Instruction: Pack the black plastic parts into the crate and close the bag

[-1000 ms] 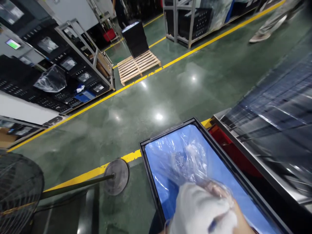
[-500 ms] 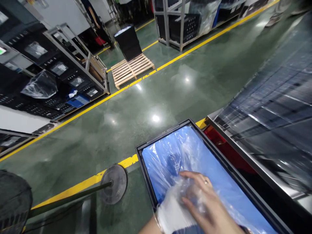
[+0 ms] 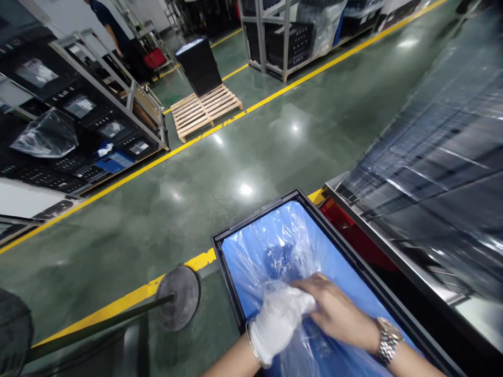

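Observation:
A black-rimmed bin (image 3: 275,205) with a blue bottom sits low in the middle of the view. A clear plastic bag (image 3: 281,251) lies crumpled inside it. My left hand (image 3: 280,320), in a white glove, is closed around a gathered part of the bag. My right hand (image 3: 335,310) is bare, with a watch on the wrist. Its fingers pinch the same bunch of plastic right beside the gloved hand. Both hands meet over the bin's near half.
A fan's round base (image 3: 177,297) and pole lie on the green floor left of the bin, across a yellow line (image 3: 129,297). Plastic-wrapped dark crates (image 3: 440,157) stand at right. A wooden pallet (image 3: 202,110) with a black box lies beyond. A person (image 3: 108,23) stands far back.
My gloved left hand has come forward from under the plastic and closed on the bag. My right hand has shifted right and pinches beside it. The view has panned slightly.

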Demonstrator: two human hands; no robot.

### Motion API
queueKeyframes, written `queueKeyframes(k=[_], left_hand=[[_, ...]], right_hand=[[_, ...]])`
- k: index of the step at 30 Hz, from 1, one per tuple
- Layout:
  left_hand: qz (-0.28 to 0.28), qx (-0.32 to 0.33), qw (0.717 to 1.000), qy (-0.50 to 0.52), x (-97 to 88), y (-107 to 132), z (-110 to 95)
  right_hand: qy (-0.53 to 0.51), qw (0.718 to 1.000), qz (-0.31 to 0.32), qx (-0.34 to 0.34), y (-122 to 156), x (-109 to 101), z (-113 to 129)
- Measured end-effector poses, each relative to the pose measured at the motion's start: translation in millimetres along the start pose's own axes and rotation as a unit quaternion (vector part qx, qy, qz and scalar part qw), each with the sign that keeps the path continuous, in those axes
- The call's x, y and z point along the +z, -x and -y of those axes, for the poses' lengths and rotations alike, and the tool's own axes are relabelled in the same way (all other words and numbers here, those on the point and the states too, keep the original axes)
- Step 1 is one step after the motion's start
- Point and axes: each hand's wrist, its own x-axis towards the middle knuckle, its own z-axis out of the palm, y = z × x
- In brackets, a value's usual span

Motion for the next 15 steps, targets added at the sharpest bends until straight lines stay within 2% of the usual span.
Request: queueKeyframes(k=[3, 4, 5, 6, 8, 9, 10, 11, 13, 15], left_hand=[[-0.108, 0.033, 0.990, -0.083, -8.4, 1.0, -18.9], [-0.122, 0.064, 0.981, -0.136, -12.7, 0.9, -25.7], [-0.107, 0.114, 0.966, -0.205, -17.2, -0.5, -32.7], [-0.073, 0.168, 0.942, -0.279, -21.7, -3.5, -39.5], [0.004, 0.264, 0.861, -0.435, -29.6, -14.5, -51.4], [0.040, 0.291, 0.822, -0.489, -32.9, -21.9, -55.7], [0.076, 0.291, 0.800, -0.520, -35.8, -29.8, -58.2], [0.120, 0.265, 0.802, -0.522, -38.4, -37.6, -58.9], [0.243, 0.192, 0.813, -0.494, -43.2, -52.1, -54.8], [0.350, 0.085, 0.823, -0.438, -46.9, -63.8, -45.0]], right_hand=[[0.010, 0.995, -0.055, 0.080, -7.0, -1.2, -15.3], [0.016, 0.992, -0.074, 0.102, -9.3, -0.3, -18.1], [0.024, 0.990, -0.087, 0.111, -10.9, 1.5, -19.0], [0.031, 0.989, -0.095, 0.105, -11.7, 4.1, -17.9], [0.044, 0.992, -0.101, 0.058, -9.6, 10.9, -12.0], [0.048, 0.993, -0.105, 0.026, -6.5, 14.3, -8.5], [0.053, 0.992, -0.112, -0.005, -2.1, 17.1, -5.6], [0.060, 0.990, -0.124, -0.030, 3.6, 18.8, -3.6], [0.076, 0.981, -0.163, -0.069, 16.8, 18.7, -2.7], [0.100, 0.961, -0.225, -0.124, 29.4, 14.8, -3.2]])
